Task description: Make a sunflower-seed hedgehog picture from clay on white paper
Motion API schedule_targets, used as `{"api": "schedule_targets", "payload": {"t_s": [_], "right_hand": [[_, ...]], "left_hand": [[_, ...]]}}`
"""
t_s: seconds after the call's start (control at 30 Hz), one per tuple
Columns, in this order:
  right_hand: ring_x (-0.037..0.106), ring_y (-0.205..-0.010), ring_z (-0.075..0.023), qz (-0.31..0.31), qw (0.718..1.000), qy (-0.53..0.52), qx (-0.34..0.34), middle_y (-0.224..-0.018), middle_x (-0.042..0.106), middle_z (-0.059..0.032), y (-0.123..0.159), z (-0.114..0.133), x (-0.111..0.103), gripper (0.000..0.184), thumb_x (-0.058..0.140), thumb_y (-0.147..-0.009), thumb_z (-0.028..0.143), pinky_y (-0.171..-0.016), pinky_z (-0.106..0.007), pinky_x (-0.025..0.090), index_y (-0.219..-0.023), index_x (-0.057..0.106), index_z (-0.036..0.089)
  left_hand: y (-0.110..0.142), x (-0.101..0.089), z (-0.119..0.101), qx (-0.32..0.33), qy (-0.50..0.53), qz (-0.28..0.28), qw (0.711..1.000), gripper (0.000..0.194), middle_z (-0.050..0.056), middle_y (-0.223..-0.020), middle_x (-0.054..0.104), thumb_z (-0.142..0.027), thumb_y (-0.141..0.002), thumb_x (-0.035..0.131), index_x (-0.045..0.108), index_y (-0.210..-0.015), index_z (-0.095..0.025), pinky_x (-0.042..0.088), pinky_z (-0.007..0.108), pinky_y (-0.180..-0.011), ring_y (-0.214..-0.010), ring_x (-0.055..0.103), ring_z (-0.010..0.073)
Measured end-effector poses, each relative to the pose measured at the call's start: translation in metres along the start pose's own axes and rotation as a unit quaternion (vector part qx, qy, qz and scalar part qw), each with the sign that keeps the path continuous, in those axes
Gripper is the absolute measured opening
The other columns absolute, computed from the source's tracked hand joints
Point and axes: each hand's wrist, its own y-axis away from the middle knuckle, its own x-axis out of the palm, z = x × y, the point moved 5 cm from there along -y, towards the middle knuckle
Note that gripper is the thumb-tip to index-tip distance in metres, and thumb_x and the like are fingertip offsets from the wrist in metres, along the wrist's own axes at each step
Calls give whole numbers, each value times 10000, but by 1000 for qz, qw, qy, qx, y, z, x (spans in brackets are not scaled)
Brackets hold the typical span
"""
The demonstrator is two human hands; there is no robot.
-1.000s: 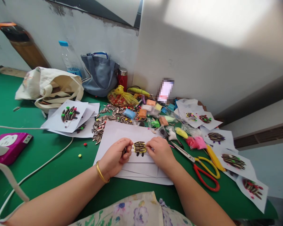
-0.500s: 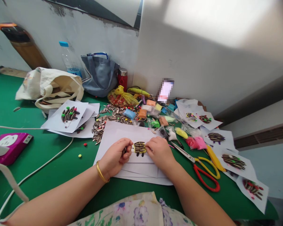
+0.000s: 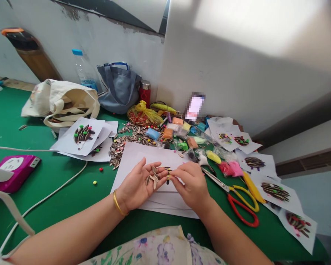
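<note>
Seeds point(image 3: 155, 177) lie at mixed angles across the open left hand point(image 3: 134, 189), just left of the right hand point(image 3: 194, 187), whose fingers are pinched; their hold I cannot tell.

I wear one gold-coloured bangle point(image 3: 116, 204), plain rounded band, on my left wrist point(image 3: 123, 200). Right wrist point(image 3: 206, 206) and both forearms bare. My garment point(image 3: 151, 246): cream base, floral print, pale purple and blue-violet blooms, green leaves. Small lavender ruffle point(image 3: 191, 241) near the middle, beside a fabric edge.
</note>
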Motion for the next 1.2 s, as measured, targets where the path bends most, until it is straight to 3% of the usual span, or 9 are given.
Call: {"api": "schedule_targets", "payload": {"t_s": [0.13, 0.3, 0.5, 0.6, 0.73, 0.83, 0.93, 1.07, 1.2], "right_hand": [[555, -888, -211, 34, 998, -12, -57, -901, 680, -41, 2, 29, 13, 134, 607, -904, 326, -811, -384, 376, -969, 690, 243], [539, -887, -221, 66, 997, 6, -36, -888, 664, -49, 3, 36, 31, 179, 624, -888, 391, -807, -395, 364, -924, 695, 231], [547, -849, -197, 42, 999, -24, -15, -816, 648, -30, 3, 33, 26, 122, 584, -891, 240, -789, -373, 380, -855, 700, 238], [568, -820, -187, -14, 998, -65, 21, -813, 636, -29, -1, 20, 10, 107, 596, -879, 235, -782, -357, 416, -850, 699, 239], [582, -867, -210, -72, 987, -81, 116, -862, 640, -51, -4, -21, -8, 110, 591, -879, 267, -829, -372, 453, -840, 687, 229], [587, -782, -195, -23, 979, -116, 167, -802, 655, -38, -3, -52, 1, 121, 576, -862, 259, -752, -330, 467, -790, 661, 211], [589, -713, -169, 43, 968, -131, 210, -784, 673, -9, 2, -69, 19, 92, 579, -832, 236, -679, -285, 456, -810, 665, 214], [606, -709, -157, 82, 964, -121, 221, -785, 685, 7, 5, -70, 34, 108, 562, -828, 218, -664, -267, 447, -838, 669, 220], [602, -728, -159, 91, 972, -80, 200, -787, 683, 1, 2, -67, 34, 126, 545, -850, 217, -659, -264, 430, -824, 668, 218]], "left_hand": [[2, 3, 5, -12, -9, 34, 999, 475, 144, -1053, 630, -521, -962, 363, 567, -1132, -127, 559, 303, -720, -843, 656, 189], [2, 2, 14, -34, -65, 67, 995, 565, 122, -1052, 616, -608, -927, 366, 550, -1207, -153, 527, 292, -608, -782, 639, 192], [5, 7, 20, -47, -57, 101, 992, 533, 116, -991, 619, -582, -937, 379, 590, -1140, -135, 520, 306, -744, -854, 633, 198], [4, 6, 18, -34, -62, 86, 994, 436, 100, -944, 617, -506, -955, 417, 624, -1051, -134, 508, 256, -723, -819, 618, 160], [0, -4, 11, -6, -98, 12, 995, 318, 50, -777, 560, -419, -936, 509, 637, -904, -131, 434, 171, -513, -679, 562, 111], [-3, -8, 5, 7, -77, -5, 997, 282, 10, -715, 489, -389, -927, 530, 612, -840, -134, 352, 145, -429, -595, 497, 78], [-5, -10, 2, 14, -61, -7, 998, 280, 4, -718, 470, -376, -938, 507, 597, -836, -130, 362, 148, -437, -587, 482, 73], [-6, -11, 1, 16, -55, -9, 998, 281, 3, -718, 461, -364, -946, 493, 596, -841, -124, 370, 149, -444, -586, 477, 71], [-6, -11, 2, 11, -52, -14, 998, 280, 5, -713, 464, -360, -948, 488, 597, -834, -129, 385, 152, -448, -585, 480, 73]]}}
